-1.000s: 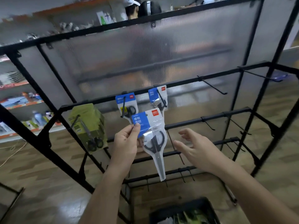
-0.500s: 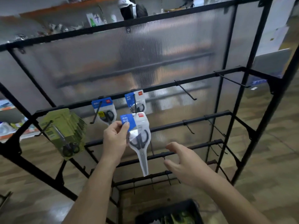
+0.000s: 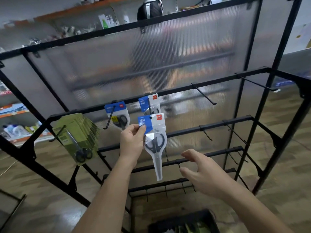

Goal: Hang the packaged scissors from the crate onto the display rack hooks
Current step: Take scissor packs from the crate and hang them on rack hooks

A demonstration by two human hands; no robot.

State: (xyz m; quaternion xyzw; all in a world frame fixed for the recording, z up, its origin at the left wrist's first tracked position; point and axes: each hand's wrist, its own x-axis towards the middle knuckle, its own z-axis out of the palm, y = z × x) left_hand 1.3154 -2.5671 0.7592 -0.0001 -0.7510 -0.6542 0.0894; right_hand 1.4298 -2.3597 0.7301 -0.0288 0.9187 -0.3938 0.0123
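Note:
My left hand [image 3: 133, 140] pinches the blue top corner of a packaged scissors [image 3: 155, 143]. The pack's hang hole sits at the tip of a black rack hook [image 3: 149, 106], in front of another blue pack [image 3: 149, 103] hanging further back on that hook. One more blue scissors pack [image 3: 117, 115] hangs on the hook to the left. A stack of green scissors packs [image 3: 77, 135] hangs at the far left. My right hand [image 3: 203, 175] hovers open, below and to the right of the held pack. The black crate [image 3: 183, 222] lies at the bottom edge with more packs inside.
The black display rack [image 3: 210, 126] has several bare hooks [image 3: 204, 95] to the right and on lower bars. A ribbed translucent panel [image 3: 151, 61] backs it. A person stands behind the panel at the top. Store shelves are at the left, over wood flooring.
The view has swung so the rack sits further left and lower. My left hand lifted the pack up to the hook tip. My right hand stayed open below it.

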